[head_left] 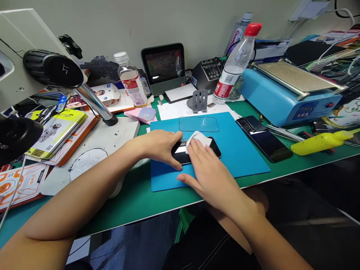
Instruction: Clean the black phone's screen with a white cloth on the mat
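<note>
A smartphone [216, 147] lies screen up on a blue mat [239, 161], partly covered by my hands. At its left end, my left hand [161, 146] grips the edges between thumb and fingers. Beneath the fingers of my right hand [208, 170] a white wipe [198, 138] is pressed flat against the phone's glass; the thumb stands apart. Just behind the phone, a clear screen protector [199, 124] with a dark border rests on the mat. Another dark phone [264, 138] lies at the mat's right edge.
A blue heating machine [284, 97], a yellow squeeze bottle [320, 143] and a red-capped bottle [229, 75] stand to the right. Behind are a smart display [164, 65] and a grey phone stand [200, 100]. A microscope post [97, 103] rises at left beside stacked boxes [56, 129].
</note>
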`<state>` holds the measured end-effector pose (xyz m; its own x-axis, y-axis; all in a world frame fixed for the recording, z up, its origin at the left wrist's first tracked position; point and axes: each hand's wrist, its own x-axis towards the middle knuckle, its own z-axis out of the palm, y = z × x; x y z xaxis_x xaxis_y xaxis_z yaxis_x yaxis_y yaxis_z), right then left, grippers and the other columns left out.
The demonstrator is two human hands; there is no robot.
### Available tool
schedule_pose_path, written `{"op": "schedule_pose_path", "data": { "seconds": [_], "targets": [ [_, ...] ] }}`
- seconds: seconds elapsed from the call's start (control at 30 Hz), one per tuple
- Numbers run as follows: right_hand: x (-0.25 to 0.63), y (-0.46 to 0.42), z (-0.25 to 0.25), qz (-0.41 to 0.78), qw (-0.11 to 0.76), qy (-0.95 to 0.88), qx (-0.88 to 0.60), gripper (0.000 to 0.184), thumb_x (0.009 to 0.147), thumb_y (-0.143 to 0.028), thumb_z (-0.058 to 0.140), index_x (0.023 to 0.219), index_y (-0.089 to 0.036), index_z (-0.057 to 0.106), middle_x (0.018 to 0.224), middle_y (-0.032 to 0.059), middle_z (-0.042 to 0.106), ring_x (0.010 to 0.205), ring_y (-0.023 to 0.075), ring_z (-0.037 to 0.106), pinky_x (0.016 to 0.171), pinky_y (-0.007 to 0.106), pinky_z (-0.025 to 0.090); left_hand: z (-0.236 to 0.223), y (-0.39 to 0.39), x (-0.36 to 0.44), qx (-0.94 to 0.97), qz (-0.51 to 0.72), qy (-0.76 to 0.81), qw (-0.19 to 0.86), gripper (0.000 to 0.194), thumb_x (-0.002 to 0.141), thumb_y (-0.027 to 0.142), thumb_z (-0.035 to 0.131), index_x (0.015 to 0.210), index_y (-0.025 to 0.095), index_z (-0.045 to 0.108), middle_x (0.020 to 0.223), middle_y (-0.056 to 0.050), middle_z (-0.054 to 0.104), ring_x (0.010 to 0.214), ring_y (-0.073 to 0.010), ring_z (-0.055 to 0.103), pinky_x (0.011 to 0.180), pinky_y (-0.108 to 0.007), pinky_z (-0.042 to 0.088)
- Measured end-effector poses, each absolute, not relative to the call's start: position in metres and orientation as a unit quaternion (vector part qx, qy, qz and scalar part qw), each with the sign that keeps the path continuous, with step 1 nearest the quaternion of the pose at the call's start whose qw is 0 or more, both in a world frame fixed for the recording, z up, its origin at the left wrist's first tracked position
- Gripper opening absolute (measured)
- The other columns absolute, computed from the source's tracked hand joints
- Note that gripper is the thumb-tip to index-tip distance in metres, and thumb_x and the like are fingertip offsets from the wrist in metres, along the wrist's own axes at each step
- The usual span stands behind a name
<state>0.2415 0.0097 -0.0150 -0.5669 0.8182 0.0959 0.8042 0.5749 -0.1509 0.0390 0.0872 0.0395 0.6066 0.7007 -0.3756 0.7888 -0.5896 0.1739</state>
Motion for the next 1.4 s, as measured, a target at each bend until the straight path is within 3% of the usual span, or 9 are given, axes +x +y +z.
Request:
{"op": "schedule_pose_path", "data": {
  "seconds": [0.13, 0.27, 0.4, 0.53, 0.63, 0.77, 0.97, 1.17, 1.4],
  "targets": [
    [0.232, -0.011, -0.015, 0.064, 0.089, -0.905, -0.410, 0.097, 0.097, -0.074, 0.036, 0.158, 0.002, 0.036, 0.166, 0.0237, 0.032, 0.156, 0.0347, 0.031, 0.123, 0.055, 0.037, 0.040, 0.086, 0.039, 0.882, -0.133, 0.422, 0.163, 0.067, 0.075, 0.077, 0.063, 0.111, 0.022, 0.049, 0.095, -0.008, 0.072, 0.085, -0.0301, 0.067, 0.061, -0.032, 0.036],
    [0.262, -0.016, -0.017, 0.030, 0.088, -0.907, -0.410, 0.080, 0.102, -0.065, 0.035, 0.158, -0.007, 0.040, 0.164, 0.0172, 0.040, 0.153, 0.0309, 0.037, 0.120, 0.056, 0.040, 0.041, 0.087, 0.039, 0.881, -0.139, 0.425, 0.158, 0.074, 0.072, 0.081, 0.064, 0.114, 0.022, 0.050, 0.099, -0.010, 0.072, 0.088, -0.0315, 0.068, 0.062, -0.032, 0.036],
    [0.289, -0.005, -0.021, -0.022, 0.093, -0.883, -0.460, 0.080, 0.103, -0.064, 0.033, 0.152, -0.003, 0.046, 0.158, 0.0244, 0.048, 0.149, 0.0363, 0.044, 0.118, 0.061, 0.041, 0.039, 0.088, 0.038, 0.880, -0.130, 0.423, 0.170, 0.078, 0.071, 0.083, 0.065, 0.118, 0.022, 0.051, 0.104, -0.010, 0.072, 0.087, -0.0312, 0.068, 0.061, -0.032, 0.037],
    [0.278, 0.000, -0.028, -0.038, 0.100, -0.866, -0.489, 0.093, 0.099, -0.071, 0.033, 0.152, 0.005, 0.042, 0.157, 0.0335, 0.044, 0.150, 0.0430, 0.039, 0.118, 0.062, 0.039, 0.042, 0.090, 0.035, 0.880, -0.120, 0.422, 0.181, 0.085, 0.065, 0.086, 0.068, 0.119, 0.021, 0.052, 0.104, -0.010, 0.073, 0.086, -0.0299, 0.067, 0.062, -0.031, 0.038],
    [0.252, 0.000, -0.030, -0.022, 0.113, -0.854, -0.508, 0.105, 0.094, -0.077, 0.034, 0.152, 0.011, 0.038, 0.158, 0.0393, 0.037, 0.151, 0.0486, 0.033, 0.119, 0.065, 0.035, 0.047, 0.093, 0.030, 0.855, -0.110, 0.449, 0.235, 0.082, 0.073, 0.093, 0.050, 0.115, 0.023, 0.056, 0.103, -0.009, 0.073, 0.085, -0.0273, 0.067, 0.067, -0.032, 0.041],
    [0.212, 0.000, -0.025, 0.028, 0.114, -0.863, -0.491, 0.110, 0.092, -0.081, 0.033, 0.154, 0.009, 0.037, 0.160, 0.0369, 0.034, 0.153, 0.0458, 0.029, 0.124, 0.061, 0.030, 0.050, 0.094, 0.029, 0.845, -0.068, 0.481, 0.225, 0.068, 0.102, 0.066, 0.010, 0.098, 0.021, 0.061, 0.100, -0.009, 0.074, 0.088, -0.0267, 0.066, 0.073, -0.035, 0.041],
    [0.187, -0.002, -0.014, 0.091, 0.084, -0.885, -0.448, 0.110, 0.091, -0.079, 0.041, 0.158, 0.008, 0.031, 0.167, 0.0296, 0.023, 0.157, 0.0409, 0.021, 0.127, 0.055, 0.027, 0.043, 0.093, 0.034, 0.868, -0.065, 0.475, 0.129, 0.057, 0.106, 0.046, 0.013, 0.095, 0.021, 0.063, 0.095, -0.011, 0.075, 0.083, -0.0281, 0.066, 0.063, -0.036, 0.036],
    [0.230, -0.018, -0.016, 0.065, 0.089, -0.917, -0.382, 0.086, 0.100, -0.069, 0.035, 0.158, -0.005, 0.039, 0.166, 0.0181, 0.034, 0.155, 0.0327, 0.033, 0.123, 0.055, 0.037, 0.040, 0.095, 0.034, 0.870, -0.082, 0.477, 0.088, 0.053, 0.106, 0.042, 0.018, 0.097, 0.019, 0.065, 0.094, -0.013, 0.075, 0.084, -0.0298, 0.068, 0.066, -0.037, 0.038],
    [0.256, 0.004, -0.022, 0.015, 0.099, -0.866, -0.491, 0.094, 0.100, -0.071, 0.028, 0.153, 0.005, 0.042, 0.161, 0.0301, 0.038, 0.152, 0.0411, 0.036, 0.120, 0.062, 0.037, 0.040, 0.096, 0.034, 0.864, -0.069, 0.492, 0.079, 0.051, 0.106, 0.040, 0.019, 0.093, 0.018, 0.064, 0.095, -0.012, 0.075, 0.084, -0.0296, 0.069, 0.063, -0.037, 0.037]
  ]
}}
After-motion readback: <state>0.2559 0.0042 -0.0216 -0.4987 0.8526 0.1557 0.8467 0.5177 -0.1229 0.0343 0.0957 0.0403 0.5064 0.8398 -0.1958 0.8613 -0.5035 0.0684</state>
